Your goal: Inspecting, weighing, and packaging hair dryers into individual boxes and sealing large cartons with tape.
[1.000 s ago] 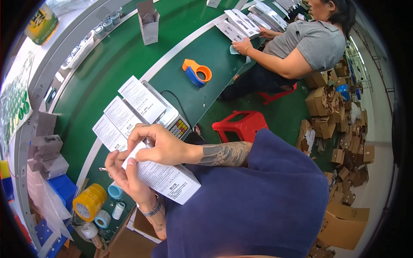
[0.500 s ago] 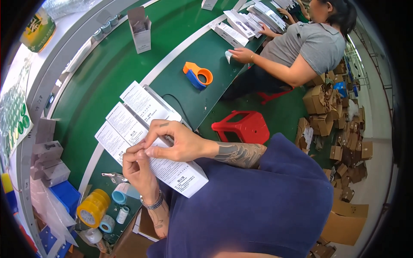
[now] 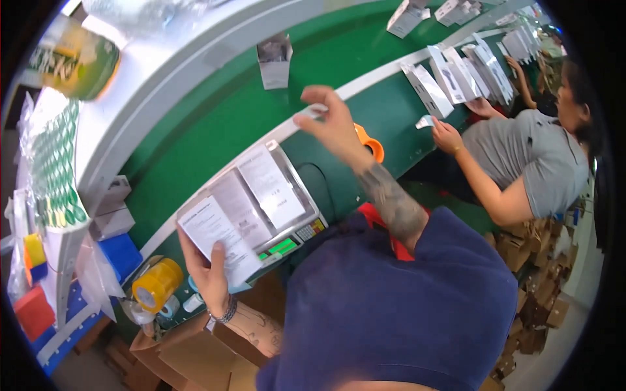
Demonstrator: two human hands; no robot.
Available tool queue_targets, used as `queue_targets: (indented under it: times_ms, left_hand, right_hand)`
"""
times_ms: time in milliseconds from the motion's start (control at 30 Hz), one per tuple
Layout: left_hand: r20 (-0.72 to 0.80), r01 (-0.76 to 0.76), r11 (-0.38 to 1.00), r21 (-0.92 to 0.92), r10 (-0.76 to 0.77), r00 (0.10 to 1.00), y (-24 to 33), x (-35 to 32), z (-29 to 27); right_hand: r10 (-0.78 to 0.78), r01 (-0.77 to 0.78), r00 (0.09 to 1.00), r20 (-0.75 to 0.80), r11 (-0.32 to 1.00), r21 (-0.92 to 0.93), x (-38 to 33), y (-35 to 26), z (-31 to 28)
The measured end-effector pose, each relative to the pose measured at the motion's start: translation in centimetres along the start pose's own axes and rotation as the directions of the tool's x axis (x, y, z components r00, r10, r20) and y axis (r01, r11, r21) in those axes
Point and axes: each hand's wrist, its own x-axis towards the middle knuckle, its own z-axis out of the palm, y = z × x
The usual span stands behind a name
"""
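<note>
My left hand [image 3: 207, 268] grips the near end of a white printed box [image 3: 218, 229], thumb on top and fingers at its side. The box lies slanted over the left part of a weighing scale [image 3: 316, 202] with a green-lit display [image 3: 282, 247]. Beside it on the scale are a second white box [image 3: 238, 203] and a third white box [image 3: 272, 186]. Held up past the scale, near the bench's pale rail, my right hand [image 3: 336, 127] is slightly blurred. Its thumb and forefinger stand apart, with a whitish patch showing between them, perhaps the rail.
Behind my right hand is an orange tape dispenser [image 3: 370, 144]. An upright grey-white carton [image 3: 274, 62] stands on the green belt [image 3: 208, 117]. Yellow tape rolls [image 3: 158, 283] sit at lower left, above an open cardboard box [image 3: 195, 348]. A co-worker [image 3: 528, 156] handles boxes at right.
My hands, earlier together over the boxes, have parted. The right has moved away toward the rail; the left now grips the nearest box, uncovering the scale's display. The view has swung round.
</note>
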Motion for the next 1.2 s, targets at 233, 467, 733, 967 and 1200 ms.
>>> queue_targets:
  times_ms: [233,467,733,967,1200]
  left_hand:
    - [-0.319,0.083,0.923,0.375,0.045,0.947,1.6,-4.5,0.1]
    - [-0.366,-0.078,0.972,0.22,0.157,0.918,6.8,-3.8,8.6]
    - [0.059,-0.207,0.926,-0.315,0.236,0.97,6.4,-3.1,12.7]
    - [0.29,-0.002,0.974,-0.225,0.069,0.954,2.3,-4.3,11.7]
    - [0.129,-0.114,0.86,-0.498,0.203,0.971,2.5,-5.2,11.0]
  right_hand:
    - [-0.134,0.219,0.957,0.259,0.916,-0.337,17.8,10.9,3.4]
    - [-0.41,0.504,0.854,0.321,0.806,-0.311,6.0,-0.3,-1.3]
    - [-0.277,0.246,0.913,0.298,0.959,0.14,-9.7,-9.4,-3.8]
    - [-0.226,0.132,0.95,0.215,0.916,0.38,-12.3,-5.6,-1.1]
    - [0.029,-0.131,0.931,0.364,0.957,0.259,-13.0,-8.2,0.1]
